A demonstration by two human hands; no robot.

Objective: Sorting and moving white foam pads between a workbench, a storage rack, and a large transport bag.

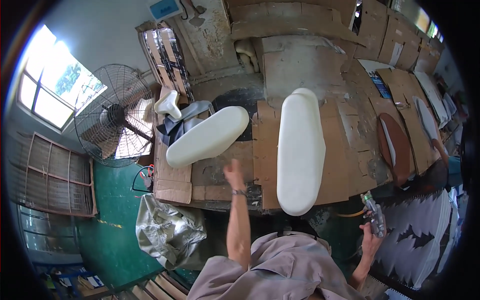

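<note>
Two long white foam pads with rounded ends lie on the cardboard-covered table. The tilted left pad (208,136) has its near edge just beyond my left hand (233,174). That hand hovers over the table front, its fingers loosely bent and apart, with nothing visible in them; I cannot tell whether it touches the pad. Straight ahead, the larger pad (301,152) points away from me and overhangs the front edge slightly. Low on the right, my right hand (369,241) is closed round a spray gun (375,216) with a clear body. An orange hose (351,214) shows beside it.
A caged fan (114,115) stands at the left, near a small white moulded piece (169,104) and dark cloth (172,131). A silvery sack (167,232) sits below the table's left front. Brown sole-shaped pieces (395,147) lie right; jagged-edged pale sheets (415,235) hang nearby.
</note>
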